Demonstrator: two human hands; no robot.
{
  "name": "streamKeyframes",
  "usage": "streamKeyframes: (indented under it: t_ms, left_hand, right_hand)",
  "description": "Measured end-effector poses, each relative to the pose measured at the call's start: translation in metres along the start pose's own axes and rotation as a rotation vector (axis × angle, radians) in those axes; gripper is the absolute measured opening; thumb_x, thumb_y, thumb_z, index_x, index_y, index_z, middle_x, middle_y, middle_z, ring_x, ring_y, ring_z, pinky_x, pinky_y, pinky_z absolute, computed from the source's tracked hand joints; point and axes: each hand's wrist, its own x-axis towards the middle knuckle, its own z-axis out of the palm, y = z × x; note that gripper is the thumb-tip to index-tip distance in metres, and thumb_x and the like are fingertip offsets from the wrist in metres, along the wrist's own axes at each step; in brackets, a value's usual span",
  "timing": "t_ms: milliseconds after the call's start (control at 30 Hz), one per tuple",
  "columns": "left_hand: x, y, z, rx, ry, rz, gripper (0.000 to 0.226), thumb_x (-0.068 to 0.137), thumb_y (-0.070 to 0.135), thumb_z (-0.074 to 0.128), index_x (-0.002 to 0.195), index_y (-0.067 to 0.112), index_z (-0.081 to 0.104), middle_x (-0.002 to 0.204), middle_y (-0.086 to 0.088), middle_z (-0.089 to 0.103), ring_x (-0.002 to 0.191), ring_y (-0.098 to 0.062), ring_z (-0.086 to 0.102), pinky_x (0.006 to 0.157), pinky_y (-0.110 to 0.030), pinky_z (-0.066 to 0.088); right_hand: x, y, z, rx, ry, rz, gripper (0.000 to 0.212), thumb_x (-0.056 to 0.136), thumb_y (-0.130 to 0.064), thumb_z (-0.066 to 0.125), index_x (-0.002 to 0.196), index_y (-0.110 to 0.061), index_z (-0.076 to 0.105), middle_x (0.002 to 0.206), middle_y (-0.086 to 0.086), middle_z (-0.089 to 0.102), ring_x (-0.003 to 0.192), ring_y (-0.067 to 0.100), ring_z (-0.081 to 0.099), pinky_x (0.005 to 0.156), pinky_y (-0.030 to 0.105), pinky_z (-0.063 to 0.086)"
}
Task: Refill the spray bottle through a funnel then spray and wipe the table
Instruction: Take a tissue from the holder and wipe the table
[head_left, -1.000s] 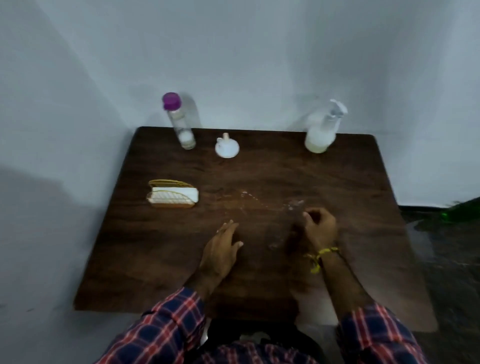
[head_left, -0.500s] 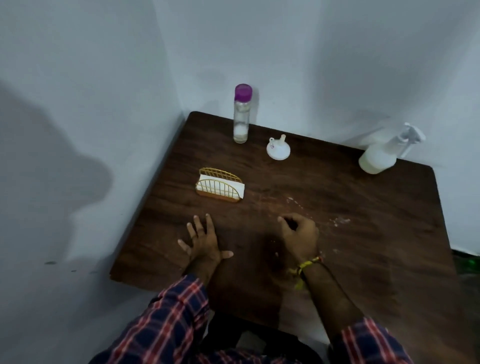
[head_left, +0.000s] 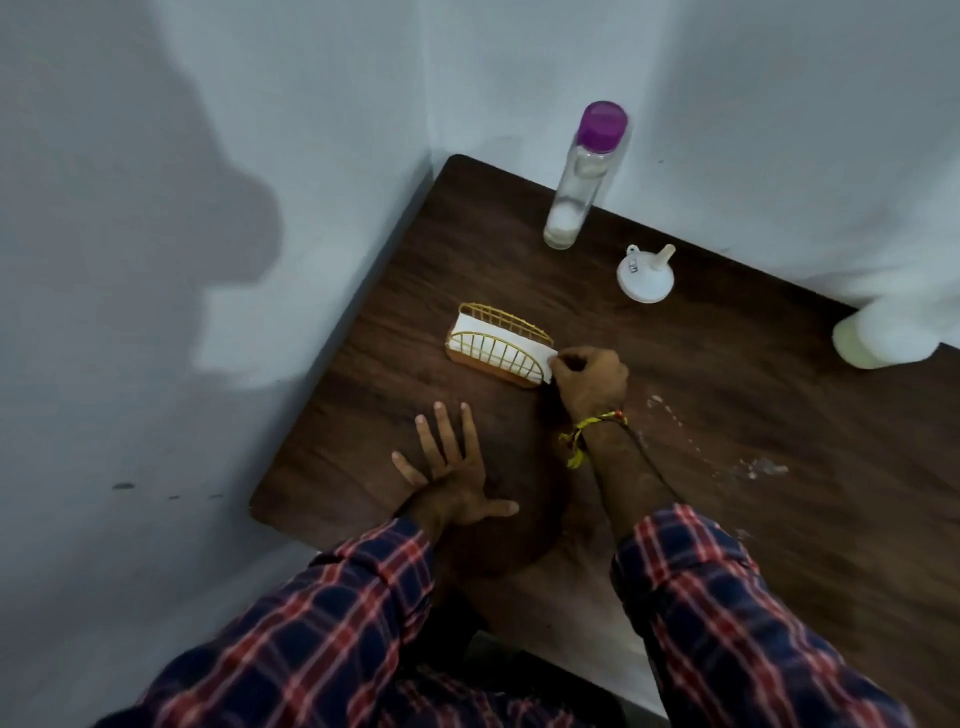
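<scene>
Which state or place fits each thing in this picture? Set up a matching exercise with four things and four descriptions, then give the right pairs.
Things
1. clear bottle with a purple cap
2. white plastic funnel
3. gold wire napkin holder
4. left hand

Descriptions
A. flat on the dark wooden table, fingers spread
B. upright near the wall corner
C. wide mouth down, spout up
D. holds white napkins, right hand pinching one end

Pairs: 1-B, 2-C, 3-D, 4-A
</scene>
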Motion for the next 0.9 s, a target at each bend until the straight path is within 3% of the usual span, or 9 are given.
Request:
streamKeyframes:
  t_ms: [233, 367, 467, 633, 833, 900]
  left_hand:
    - [0.001, 0.001, -0.001, -0.025, -0.030, 0.002, 0.151, 0.059, 0.073, 0.073, 0.135, 0.020, -0.046, 0.138, -0.015, -0.056, 0.128, -0.042, -0.048, 0.096, -0.077, -0.015]
    - [0.001, 0.000, -0.002, -0.033, -0.032, 0.007, 0.150, 0.060, 0.072, 0.073, 0.134, 0.021, -0.047, 0.135, -0.014, -0.058, 0.126, -0.041, -0.049, 0.095, -0.077, -0.017]
    - [0.001, 0.001, -0.001, -0.030, -0.024, 0.005, 0.150, 0.059, 0.072, 0.073, 0.134, 0.021, -0.047, 0.136, -0.015, -0.057, 0.127, -0.042, -0.049, 0.095, -0.077, -0.016]
    - [-0.001, 0.001, 0.000, -0.025, -0.003, 0.006, 0.150, 0.059, 0.073, 0.072, 0.135, 0.021, -0.046, 0.138, -0.015, -0.055, 0.128, -0.043, -0.047, 0.096, -0.078, -0.015]
    - [-0.003, 0.003, -0.003, -0.015, 0.001, -0.007, 0.151, 0.058, 0.074, 0.073, 0.136, 0.020, -0.045, 0.139, -0.017, -0.055, 0.129, -0.044, -0.046, 0.097, -0.078, -0.013]
    - [-0.005, 0.003, -0.005, -0.014, 0.000, 0.000, 0.152, 0.057, 0.075, 0.073, 0.136, 0.019, -0.045, 0.139, -0.017, -0.055, 0.130, -0.044, -0.045, 0.098, -0.078, -0.012]
  right_hand:
    - [-0.006, -0.004, 0.005, 0.005, 0.072, -0.037, 0.018, 0.086, -0.028, 0.071, 0.100, -0.019, 0.078, 0.097, 0.000, 0.076, 0.092, 0.017, 0.069, 0.085, 0.027, 0.052]
    - [-0.014, -0.009, 0.000, -0.001, 0.181, -0.305, 0.009, 0.081, -0.017, 0.072, 0.089, -0.014, 0.076, 0.089, 0.003, 0.073, 0.082, 0.017, 0.067, 0.077, 0.031, 0.054]
    - [-0.024, -0.015, -0.006, 0.153, 0.203, -0.452, 0.006, 0.083, -0.010, 0.069, 0.089, -0.009, 0.068, 0.092, 0.002, 0.072, 0.083, 0.014, 0.066, 0.076, 0.025, 0.054]
    - [-0.031, -0.032, -0.021, 0.323, 0.322, -0.490, 0.006, 0.087, -0.005, 0.065, 0.086, -0.003, 0.060, 0.080, 0.002, 0.066, 0.069, 0.015, 0.063, 0.064, 0.019, 0.050]
    - [-0.041, -0.044, -0.050, 0.450, 0.447, -0.467, 0.008, 0.090, -0.004, 0.065, 0.092, 0.002, 0.061, 0.079, -0.009, 0.060, 0.070, -0.003, 0.057, 0.067, 0.015, 0.048]
    - [-0.047, -0.045, -0.066, 0.521, 0.485, -0.447, 0.009, 0.092, -0.007, 0.064, 0.096, 0.001, 0.061, 0.083, 0.000, 0.063, 0.074, 0.003, 0.059, 0.069, 0.021, 0.050]
